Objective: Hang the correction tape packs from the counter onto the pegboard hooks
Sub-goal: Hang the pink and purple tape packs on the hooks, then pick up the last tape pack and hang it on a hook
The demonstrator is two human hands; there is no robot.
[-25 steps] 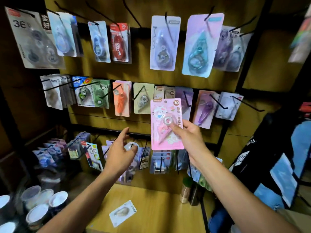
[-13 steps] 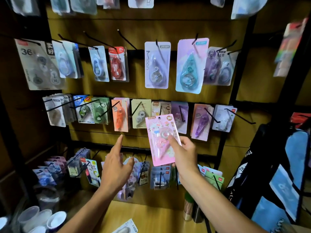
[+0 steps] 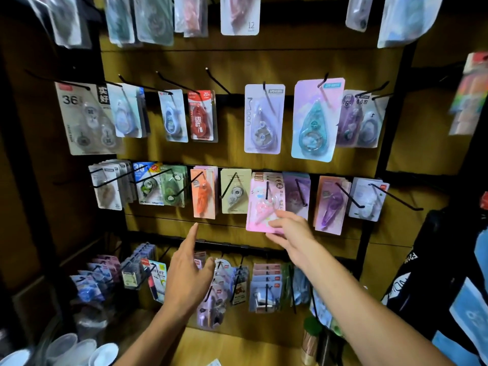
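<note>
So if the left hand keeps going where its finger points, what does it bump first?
Probably the orange pack just above the fingertip of the left hand, or the board beside it; depth is hard to judge.

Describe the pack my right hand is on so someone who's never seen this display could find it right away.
Look at the middle row of the pegboard, just right of centre. The pink correction tape pack hangs there on a black hook, with the right hand holding its lower corner. It sits between a beige pack and a purple pack, and it alone is pink with a cartoon cat.
</note>
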